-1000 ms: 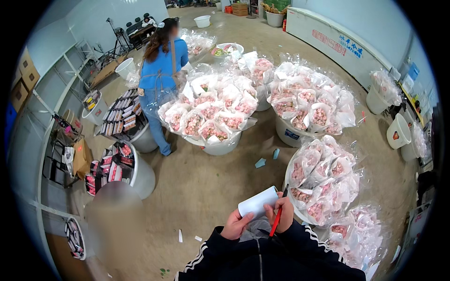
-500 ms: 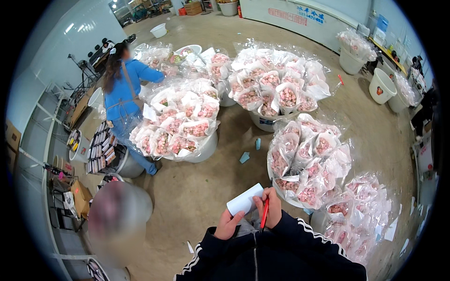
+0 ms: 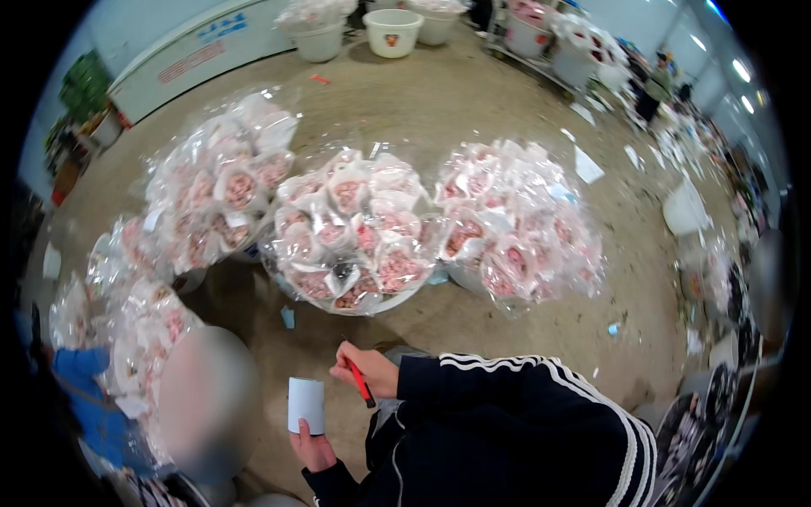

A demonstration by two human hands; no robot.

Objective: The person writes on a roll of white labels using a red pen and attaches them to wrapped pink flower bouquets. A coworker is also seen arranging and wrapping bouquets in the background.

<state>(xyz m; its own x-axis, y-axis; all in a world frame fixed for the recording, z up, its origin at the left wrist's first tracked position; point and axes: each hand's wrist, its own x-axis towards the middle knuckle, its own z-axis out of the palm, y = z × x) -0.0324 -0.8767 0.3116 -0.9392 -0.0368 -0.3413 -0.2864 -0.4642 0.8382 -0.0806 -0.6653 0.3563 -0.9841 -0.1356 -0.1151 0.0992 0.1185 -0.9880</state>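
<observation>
A small pale pad of paper [image 3: 306, 402] is upright in my left hand [image 3: 312, 449], with the thumb on its lower part and the fingers behind. My right hand [image 3: 373, 372], a little to the right and apart from the pad, grips a red pen [image 3: 361, 384] with a black end, tilted down to the right. Beyond both hands, pink flower bunches [image 3: 399, 264] in white wrap and clear film fill a tub. More wrapped bunches [image 3: 507, 262] are to its right and others [image 3: 236, 190] to its left.
A co-worker in a blue top [image 3: 89, 406] is at the lower left beside more flower bunches [image 3: 139, 321]. White tubs [image 3: 394, 35] line the back near a long white chest [image 3: 198, 59]. Paper scraps [image 3: 589, 165] litter the floor on the right.
My view has swung to the right, so the flower tubs and co-worker appear farther left. My right hand has come away from the pad with the pen; the left still holds the pad.
</observation>
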